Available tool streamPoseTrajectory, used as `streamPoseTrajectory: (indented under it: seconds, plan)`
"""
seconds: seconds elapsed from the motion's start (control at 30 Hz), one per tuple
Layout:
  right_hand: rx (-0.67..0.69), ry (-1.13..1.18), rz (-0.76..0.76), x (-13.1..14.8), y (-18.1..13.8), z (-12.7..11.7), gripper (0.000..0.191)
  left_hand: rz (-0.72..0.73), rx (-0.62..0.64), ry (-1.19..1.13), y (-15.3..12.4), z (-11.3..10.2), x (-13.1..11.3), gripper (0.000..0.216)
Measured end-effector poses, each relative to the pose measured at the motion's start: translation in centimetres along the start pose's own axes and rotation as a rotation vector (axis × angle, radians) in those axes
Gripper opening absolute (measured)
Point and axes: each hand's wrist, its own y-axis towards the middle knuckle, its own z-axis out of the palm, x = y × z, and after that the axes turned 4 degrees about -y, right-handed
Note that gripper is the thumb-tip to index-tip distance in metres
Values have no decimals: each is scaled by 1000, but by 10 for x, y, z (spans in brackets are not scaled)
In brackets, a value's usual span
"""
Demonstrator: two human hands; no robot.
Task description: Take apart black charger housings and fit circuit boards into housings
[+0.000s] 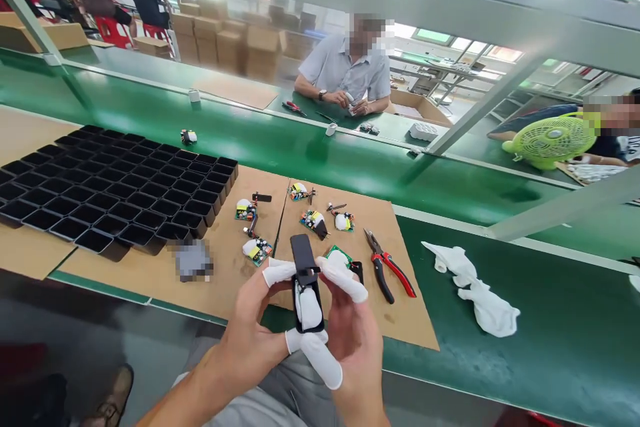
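Note:
Both hands, with white finger cots on thumb and fingertips, hold a small black plastic case point(321, 321) above the bench's front edge. A white padded part point(309, 309) sits inside it, and a flat black cover piece point(302, 252) tilts up from its far end. My left hand point(250, 327) closes on the left side of the case. My right hand point(356, 337) grips its right side, index finger against the cover piece. Just beyond lie several circuit boards with white blobs, such as one board point(259, 252) at left and another point(314, 220) farther back.
Red-and-black pliers point(384, 263) lie on the cardboard sheet point(415, 327). Rows of open black cases point(150, 233) fill the left side. Crumpled white cloth pieces point(493, 310) are at right on the green bench. A person point(340, 73) works opposite, and a green fan point(553, 140) stands far right.

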Motion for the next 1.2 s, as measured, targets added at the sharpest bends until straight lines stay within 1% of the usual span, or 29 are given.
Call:
streamPoseTrajectory:
  seconds: [0.07, 0.13, 0.2, 0.3, 0.4, 0.5, 0.57, 0.67, 0.73, 0.8, 0.87, 0.93, 1.03, 1.2]
  plan:
    - [-115, -149, -110, 2, -12, 4, 62, 1, -57, 16, -8, -2, -1, 64]
    - [-178, -306, -204, 4, -22, 10, 52, 11, -102, 54, -14, -4, -2, 61]
    - [-181, -417, -277, 6, -29, 16, 50, 29, -141, 105, -19, -5, -2, 56]
    - [-182, -497, -315, 6, -33, 25, 53, 78, -197, 198, -24, -6, -1, 50]
    - [-174, -501, -324, 1, -36, 28, 58, 92, -199, 286, -27, -8, 1, 58]
    - [-137, -465, -311, -4, -38, 26, 57, 92, -179, 336, -28, -8, 3, 59]
    - [-153, -474, -271, -6, -39, 25, 53, 87, -177, 334, -28, -6, 5, 56]
    - [-187, -535, -241, -5, -38, 25, 54, 78, -183, 313, -29, -2, 9, 57]
    - [-153, -544, -248, -4, -36, 25, 52, 107, -178, 319, -30, -1, 10, 57]
    - [-104, -503, -247, -5, -35, 24, 50, 136, -148, 331, -30, -2, 10, 55]
    - [-96, -444, -224, -6, -37, 23, 51, 125, -109, 330, -30, -3, 9, 57]
    - [-141, -427, -208, -8, -41, 23, 53, 102, -90, 312, -29, -3, 7, 61]
    - [-213, -492, -211, -7, -47, 25, 53, 110, -107, 301, -30, 0, 7, 61]
    - [-326, -572, -205, -1, -53, 29, 53, 130, -224, 285, -42, 7, 14, 63]
